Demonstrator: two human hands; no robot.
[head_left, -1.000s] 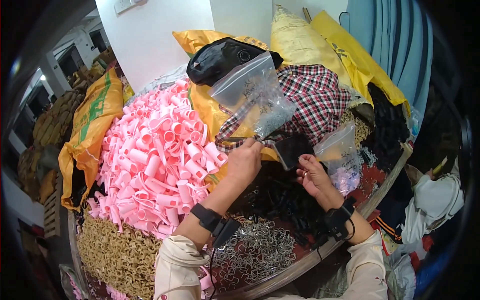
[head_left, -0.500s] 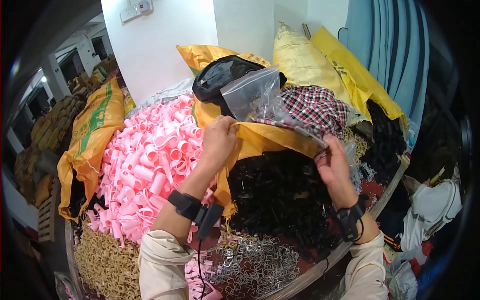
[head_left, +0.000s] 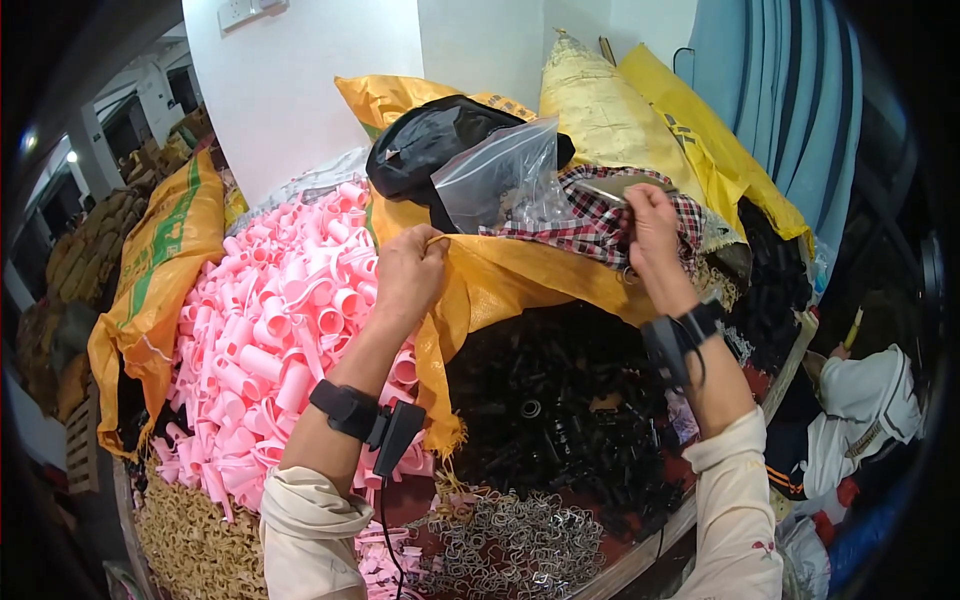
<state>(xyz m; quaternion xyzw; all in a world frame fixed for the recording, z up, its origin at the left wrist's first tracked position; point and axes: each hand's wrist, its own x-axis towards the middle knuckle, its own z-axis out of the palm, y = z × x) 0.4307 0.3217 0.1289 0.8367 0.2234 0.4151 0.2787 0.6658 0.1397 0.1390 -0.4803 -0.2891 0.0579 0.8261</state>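
Note:
With its fingers pinched, my left hand (head_left: 412, 268) grips the upper edge of an orange woven sack (head_left: 500, 275). That sack drapes over a pile of small black plastic parts (head_left: 555, 405). At the right, my right hand (head_left: 655, 225) is closed on a thin flat object (head_left: 610, 192) with a pale edge; its kind does not show. Just under that hand lies a red, black and white checked cloth (head_left: 585, 235). Between my hands, behind the sack's edge, are a clear zip bag (head_left: 500, 180) with small bits in it and a black bag (head_left: 435, 145).
Pink plastic tube-shaped parts (head_left: 270, 330) are heaped at the left, tan clips (head_left: 200, 525) before them. Silver wire loops (head_left: 515, 545) lie near the wooden table edge (head_left: 640, 560). Full yellow sacks (head_left: 610, 120) stand behind. A cable hangs from my left wrist device (head_left: 375, 425).
My right hand has left the sack's right side, moving up and away over the checked cloth with the flat object. The left hand still pinches the sack, a little further left in view.

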